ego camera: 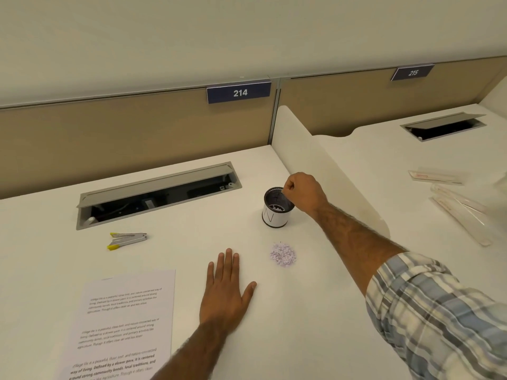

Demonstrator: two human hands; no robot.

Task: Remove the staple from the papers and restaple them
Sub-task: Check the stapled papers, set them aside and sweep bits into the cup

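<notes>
The papers [123, 325], white printed sheets, lie at the front left of the white desk [192, 242]. A silver stapling tool with yellow tips [127, 240] lies beyond them, spread in a V. My left hand [226, 292] rests flat on the desk just right of the papers, fingers apart and holding nothing. My right hand [301, 194] hovers over the rim of a black mesh cup with a white label [275, 212]. Its thumb and fingers are pinched on a tiny thin bit that looks like a staple, too small to make out well.
A small heap of pale purple bits [283, 254] lies in front of the cup. An open cable tray [156, 193] is sunk into the desk at the back. A white divider [329, 171] rises on the right; beyond it lie clear plastic packets [461, 212].
</notes>
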